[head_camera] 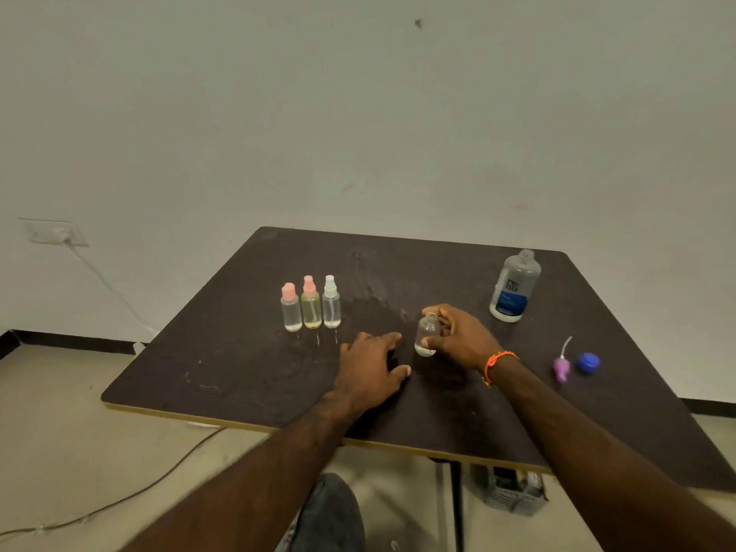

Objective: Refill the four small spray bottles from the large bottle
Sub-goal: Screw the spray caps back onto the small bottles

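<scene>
While uncapped: the small open bottle [427, 335] stands upright at the middle of the dark worktop [239, 364], neck bare, a little clear liquid in its base.
Right grip: the right hand [458, 337] curls round that bottle from its 3 o'clock side, thumb low on the body and fingers wrapped behind the shoulder.
Left grip: the left hand [372, 366] lies spread and flat on the worktop at the bottle's 8 o'clock, just beside it, holding nothing.
Source: the large bottle [513, 286] stands upright with its cap off at the held bottle's 1 o'clock, near the far right edge.
Key relation: the large bottle lies up and right of both hands, long axis vertical; the right hand is nearer but occupied, so I judge a swap or a cross-reach is needed before pouring.
Removed parts: the purple spray head [561, 366] with its dip tube and the blue cap [588, 362] lie together at 3 o'clock, well apart from the bottle.
Others: three capped small bottles [311, 306] stand in a row at 10 o'clock.
</scene>
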A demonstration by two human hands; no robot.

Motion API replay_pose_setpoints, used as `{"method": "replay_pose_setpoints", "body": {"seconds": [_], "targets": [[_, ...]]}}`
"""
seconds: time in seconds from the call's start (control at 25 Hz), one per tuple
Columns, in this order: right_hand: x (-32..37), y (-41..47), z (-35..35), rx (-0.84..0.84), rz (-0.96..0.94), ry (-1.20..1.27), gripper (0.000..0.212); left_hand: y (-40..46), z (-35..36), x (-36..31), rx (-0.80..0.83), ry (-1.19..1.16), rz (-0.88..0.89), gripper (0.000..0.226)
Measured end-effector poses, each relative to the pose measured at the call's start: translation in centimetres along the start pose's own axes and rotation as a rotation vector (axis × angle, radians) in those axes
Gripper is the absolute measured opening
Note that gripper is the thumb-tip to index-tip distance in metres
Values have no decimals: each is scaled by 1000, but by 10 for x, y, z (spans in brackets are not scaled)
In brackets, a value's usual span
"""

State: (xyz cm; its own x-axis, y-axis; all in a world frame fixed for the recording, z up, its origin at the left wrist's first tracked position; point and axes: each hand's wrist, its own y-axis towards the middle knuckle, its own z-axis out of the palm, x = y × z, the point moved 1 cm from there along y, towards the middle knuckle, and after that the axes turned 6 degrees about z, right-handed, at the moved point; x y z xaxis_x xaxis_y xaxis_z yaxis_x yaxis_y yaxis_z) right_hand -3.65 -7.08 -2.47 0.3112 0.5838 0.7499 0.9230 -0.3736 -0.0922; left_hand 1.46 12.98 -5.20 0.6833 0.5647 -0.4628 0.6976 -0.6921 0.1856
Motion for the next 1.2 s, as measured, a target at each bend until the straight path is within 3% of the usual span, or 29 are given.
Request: {"method": "replay_pose_setpoints", "body": {"seconds": [0.16,0.36,0.44,0.52,0.6,0.68,0.76,1.04,1.2], "targets": [[-15,-46,0,-109,70,101,46,5,18,-31,36,1,99,84],[-17,-71,-8,-88,101,203,48,17,29,-57,-2,-40,177,59],[-22,-76,-23,-119,116,171,49,21,30,-56,0,-49,151,59],[-35,-82,-47,-335,172,7,40,25,33,-54,15,-59,120,65],[-53,-86,-71,-576,232,-361,34,28,35,-53,19,-73,111,67],[-69,-87,-83,-625,313,-638,36,29,36,-54,5,-95,108,67],[-78,-83,-82,-543,378,-735,39,28,37,-54,4,-106,100,68],[-81,-79,-71,-527,380,-558,16,29,37,-53,27,-103,91,70],[-42,-89,-80,-676,191,-410,12,27,38,-53,37,-103,90,68]]}}
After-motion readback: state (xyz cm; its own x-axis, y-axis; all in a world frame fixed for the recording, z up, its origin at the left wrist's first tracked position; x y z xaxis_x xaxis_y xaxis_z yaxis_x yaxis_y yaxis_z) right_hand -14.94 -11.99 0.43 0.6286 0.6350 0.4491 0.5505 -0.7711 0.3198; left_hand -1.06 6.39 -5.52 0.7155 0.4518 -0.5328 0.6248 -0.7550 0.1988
